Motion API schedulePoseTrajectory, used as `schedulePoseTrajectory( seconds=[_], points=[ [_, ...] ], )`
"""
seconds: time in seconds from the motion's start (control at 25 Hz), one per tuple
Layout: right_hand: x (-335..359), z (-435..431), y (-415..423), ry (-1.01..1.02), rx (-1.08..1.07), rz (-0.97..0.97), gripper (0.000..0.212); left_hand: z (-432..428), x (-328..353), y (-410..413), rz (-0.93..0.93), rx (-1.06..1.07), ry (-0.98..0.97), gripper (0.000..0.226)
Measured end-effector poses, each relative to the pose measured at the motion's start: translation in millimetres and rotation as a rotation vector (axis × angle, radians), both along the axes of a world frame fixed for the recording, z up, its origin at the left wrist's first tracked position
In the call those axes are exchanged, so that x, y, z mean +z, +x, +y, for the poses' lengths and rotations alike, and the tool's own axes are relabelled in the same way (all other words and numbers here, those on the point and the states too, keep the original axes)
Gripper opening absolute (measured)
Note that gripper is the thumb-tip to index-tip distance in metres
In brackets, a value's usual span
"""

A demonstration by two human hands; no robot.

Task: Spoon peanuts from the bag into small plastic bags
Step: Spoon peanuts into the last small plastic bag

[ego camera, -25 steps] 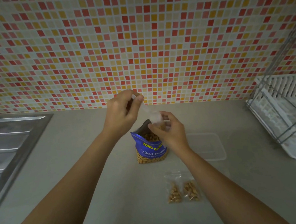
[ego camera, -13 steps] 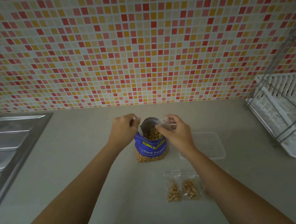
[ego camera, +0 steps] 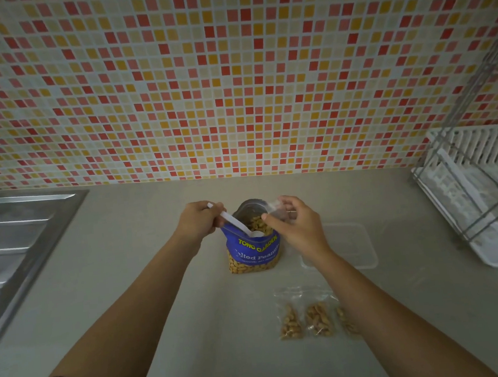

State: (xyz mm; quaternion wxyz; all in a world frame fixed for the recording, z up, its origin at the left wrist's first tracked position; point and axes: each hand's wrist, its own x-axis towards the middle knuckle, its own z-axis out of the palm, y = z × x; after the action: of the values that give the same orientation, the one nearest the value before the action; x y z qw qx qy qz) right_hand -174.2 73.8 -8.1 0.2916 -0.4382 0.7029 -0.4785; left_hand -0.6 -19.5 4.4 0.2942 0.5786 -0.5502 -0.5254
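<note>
A blue peanut bag (ego camera: 255, 253) stands open on the counter, peanuts showing in its mouth. My left hand (ego camera: 200, 223) grips a white plastic spoon (ego camera: 239, 225) whose bowl dips into the bag's mouth. To the right of the bag's top, my right hand (ego camera: 298, 225) pinches a small clear plastic bag (ego camera: 275, 208); I cannot tell what is inside it. Three small filled bags of peanuts (ego camera: 312, 319) lie side by side on the counter in front, the rightmost partly hidden by my right forearm.
A clear plastic lid or tray (ego camera: 353, 246) lies flat to the right of the bag. A white dish rack (ego camera: 482, 196) stands at the far right. A steel sink (ego camera: 12, 241) is on the left. The tiled wall (ego camera: 231, 83) rises behind.
Both hands came down from above the bag to its mouth. The spoon, raised at the small bag a second ago, now dips into the peanut bag.
</note>
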Motion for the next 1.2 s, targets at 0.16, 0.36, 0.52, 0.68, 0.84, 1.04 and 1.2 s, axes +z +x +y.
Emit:
schedulePoseTrajectory(
  seconds=[0.16,0.36,0.52,0.68,0.84,1.04,1.2],
  points=[
    [-0.9,0.6,-2.7,0.006,0.002,-0.073,0.055,-1.6,-1.3,-1.1,0.110,0.103,0.072,0.026],
    [-2.8,-1.0,-5.4,0.015,-0.006,-0.106,0.056,-6.5,-6.0,-1.4,0.170,0.216,0.170,0.026],
    [-3.7,-0.1,-6.5,0.010,0.002,-0.096,0.057,-10.2,-6.6,4.2,0.211,0.306,0.187,0.024],
    [-2.0,1.2,-4.5,-0.019,0.062,0.243,0.058,-18.8,4.0,11.9,0.215,0.349,0.132,0.023],
    [4.8,-3.1,6.4,0.018,0.139,0.506,0.055,-26.4,24.1,10.7,0.217,0.360,0.063,0.018],
    [5.2,-5.4,16.5,0.016,0.130,0.406,0.053,-21.6,38.4,2.8,0.166,0.309,-0.057,0.020],
    [3.6,-6.3,19.7,-0.012,0.073,0.268,0.051,-5.7,48.3,-4.6,0.036,0.213,-0.290,0.023]
  ],
)
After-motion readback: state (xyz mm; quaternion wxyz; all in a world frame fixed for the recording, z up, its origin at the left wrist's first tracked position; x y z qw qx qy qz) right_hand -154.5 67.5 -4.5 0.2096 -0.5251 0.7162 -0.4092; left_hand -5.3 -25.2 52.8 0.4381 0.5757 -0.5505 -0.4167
